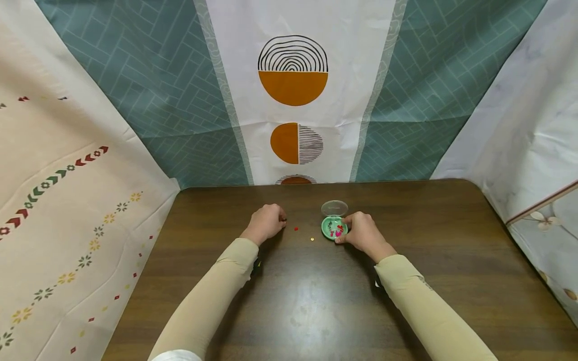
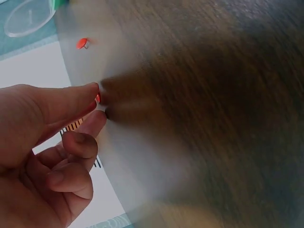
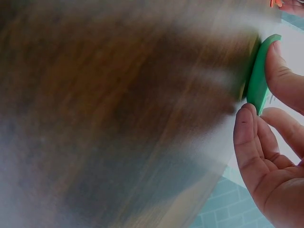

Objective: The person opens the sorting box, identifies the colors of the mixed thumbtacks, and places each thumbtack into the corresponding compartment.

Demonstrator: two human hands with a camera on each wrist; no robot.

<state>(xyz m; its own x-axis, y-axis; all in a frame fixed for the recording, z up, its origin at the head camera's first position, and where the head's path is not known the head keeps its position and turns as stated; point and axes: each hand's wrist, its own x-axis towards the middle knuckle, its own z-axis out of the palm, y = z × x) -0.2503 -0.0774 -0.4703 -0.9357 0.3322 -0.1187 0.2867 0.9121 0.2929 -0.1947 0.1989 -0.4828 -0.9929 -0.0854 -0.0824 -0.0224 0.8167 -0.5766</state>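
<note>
My left hand [image 1: 267, 222] pinches a small red pushpin [image 2: 98, 98] between thumb and fingertip, just over the table; the fingers hide most of it. Another red pushpin [image 2: 82, 43] lies on the wood close by, its metal point showing in the left wrist view. To its right in the head view is a tiny gold-coloured pin [image 1: 312, 239]. A round green case [image 3: 258, 80] sits on the table, gripped at its side by the thumb and fingers of my right hand [image 1: 364, 233]. Its clear lid [image 1: 334, 208] stands raised at the back, and several red, pink and dark pieces lie inside.
The brown wooden table [image 1: 307, 291] reaches back to a hanging patterned curtain [image 1: 298, 15]. More printed cloth hangs along the left and right sides.
</note>
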